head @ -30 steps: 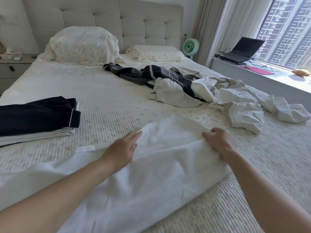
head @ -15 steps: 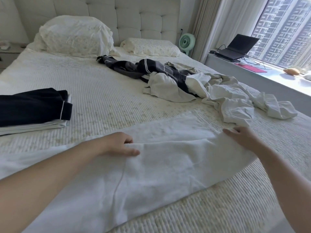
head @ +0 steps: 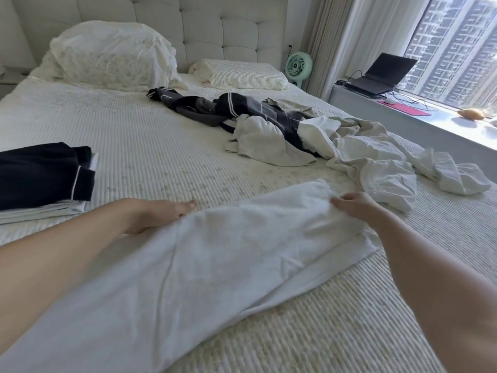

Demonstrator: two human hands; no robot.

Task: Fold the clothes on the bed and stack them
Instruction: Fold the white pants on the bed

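I see the white garment (head: 215, 265) at the bed's (head: 150, 157) near edge, now folded over itself. My right hand (head: 357, 208) has come inward, pinching its far end; my left hand (head: 158, 214) lies flat, half-hidden beneath the fold.

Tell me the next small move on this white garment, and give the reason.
Probably carry the far edge toward you to finish the fold. The right hand pinches the white garment at its raised far corner, while the left hand is under the lifted edge.
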